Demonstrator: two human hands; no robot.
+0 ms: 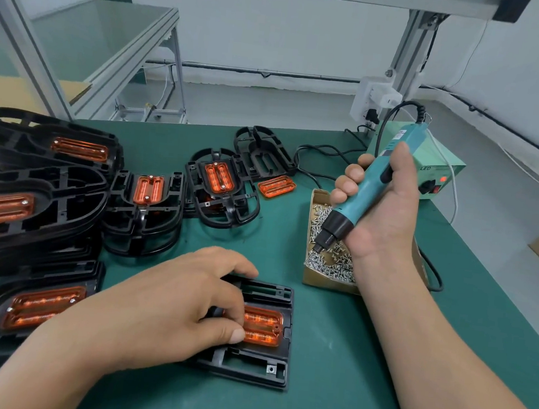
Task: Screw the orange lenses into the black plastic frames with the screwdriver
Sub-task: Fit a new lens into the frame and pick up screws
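A black plastic frame (254,363) lies on the green mat near me with an orange lens (263,329) seated in it. My left hand (168,303) rests on this frame, its fingertips and thumb pressing the lens's left end. My right hand (381,211) grips the teal electric screwdriver (357,195), tip pointing down into the cardboard box of screws (328,258). A loose orange lens (277,186) lies further back beside an empty black frame (264,153).
Several black frames with orange lenses fitted (146,200) are stacked and spread over the left of the mat. The screwdriver's green power box (440,173) and black cables stand at the back right. Metal posts rise at both back corners.
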